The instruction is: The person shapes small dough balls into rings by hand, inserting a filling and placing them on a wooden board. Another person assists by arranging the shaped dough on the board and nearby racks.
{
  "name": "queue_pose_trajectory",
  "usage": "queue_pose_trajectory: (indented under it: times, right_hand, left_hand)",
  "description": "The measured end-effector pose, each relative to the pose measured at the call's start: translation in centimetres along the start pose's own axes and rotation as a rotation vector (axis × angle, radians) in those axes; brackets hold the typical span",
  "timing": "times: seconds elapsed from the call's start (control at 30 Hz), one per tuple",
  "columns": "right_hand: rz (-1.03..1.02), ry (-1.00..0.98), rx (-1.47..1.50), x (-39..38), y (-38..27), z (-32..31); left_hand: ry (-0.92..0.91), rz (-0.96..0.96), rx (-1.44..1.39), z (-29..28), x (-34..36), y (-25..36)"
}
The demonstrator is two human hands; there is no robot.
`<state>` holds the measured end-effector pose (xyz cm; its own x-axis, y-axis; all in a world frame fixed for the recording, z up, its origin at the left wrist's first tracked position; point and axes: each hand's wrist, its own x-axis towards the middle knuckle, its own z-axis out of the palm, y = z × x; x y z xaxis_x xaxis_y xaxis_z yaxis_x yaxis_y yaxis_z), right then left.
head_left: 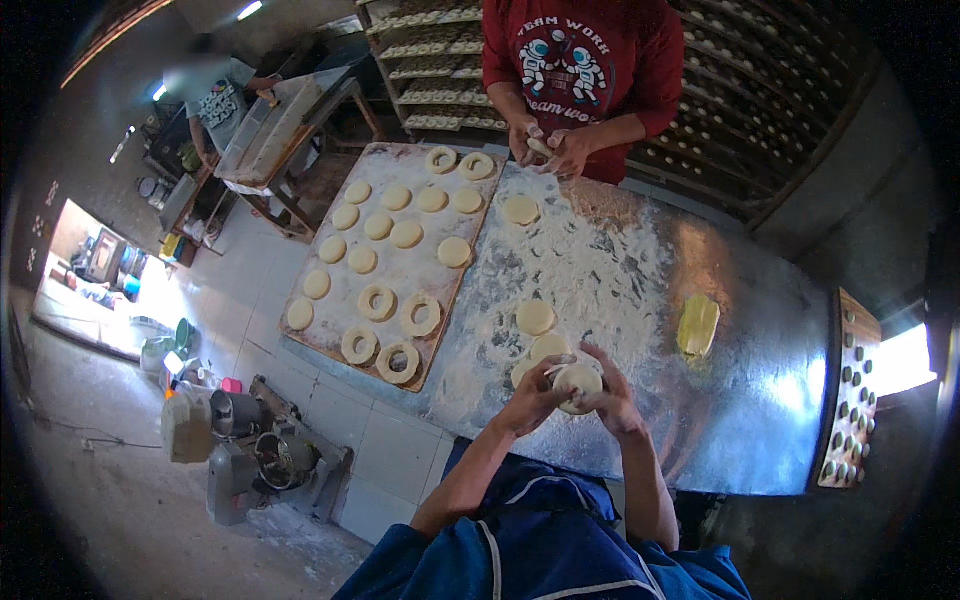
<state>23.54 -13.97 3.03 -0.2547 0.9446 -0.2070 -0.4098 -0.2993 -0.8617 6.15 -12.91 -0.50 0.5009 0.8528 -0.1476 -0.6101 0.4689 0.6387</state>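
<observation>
Near the table's front edge, my left hand [533,401] and my right hand [616,397] are closed around the sides of a pale dough disc [578,380]. Fingers of both hands press at its rim and near its middle; whether a hole goes through it I cannot tell. Just beyond my hands, a dough disc [549,348] and another dough disc [535,317] lie on the floury metal table [740,410]. Part of a further disc shows beside my left fingers. To the left, a floured board [410,275] carries several flat dough discs and several dough rings [420,315].
Across the table a co-worker in a red shirt [585,80] holds dough, near a lone dough disc [521,209]. A yellow slab [698,326] lies to the right. Racks of trays [440,70] stand behind. A machine [265,450] stands at lower left; another person [222,105] works far left.
</observation>
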Motion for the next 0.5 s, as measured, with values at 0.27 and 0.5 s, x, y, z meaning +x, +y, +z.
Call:
queue_pose_trajectory:
  times: [0.27,0.5]
  right_hand:
    - [-0.142,0.361,-0.314,2.4,2.9,1.2]
    - [-0.221,0.314,-0.655,4.1,3.2,6.2]
  left_hand:
    - [0.399,0.171,-0.245,-0.6,2.0,-2.0]
    - [0.526,0.308,0.97,-3.2,1.8,-1.2]
